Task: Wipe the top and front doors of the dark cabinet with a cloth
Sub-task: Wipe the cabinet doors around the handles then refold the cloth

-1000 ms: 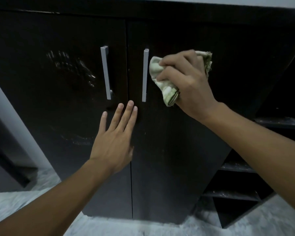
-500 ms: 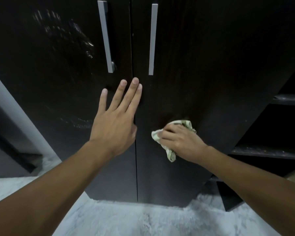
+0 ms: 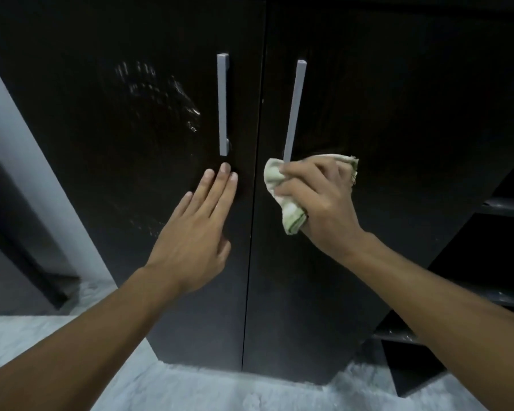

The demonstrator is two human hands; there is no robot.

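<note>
The dark cabinet fills the view with two closed doors, a left door (image 3: 116, 179) and a right door (image 3: 398, 129), each with a grey bar handle (image 3: 223, 105) near the centre seam. My right hand (image 3: 324, 203) grips a crumpled pale green cloth (image 3: 288, 215) and presses it on the right door just below that door's handle (image 3: 294, 111). My left hand (image 3: 196, 229) lies flat on the left door, fingers together, fingertips just under the left handle. Pale smudges (image 3: 158, 90) mark the left door's upper part. The cabinet top is out of view.
Open dark shelves (image 3: 499, 209) stand to the right of the cabinet. A pale wall edge (image 3: 27, 161) runs diagonally at the left. The marbled grey floor (image 3: 190, 390) lies below the doors.
My right hand has carried the cloth up the right door from its lower part to just below the handle. The left hand stays flat on the left door. The view has tilted upward.
</note>
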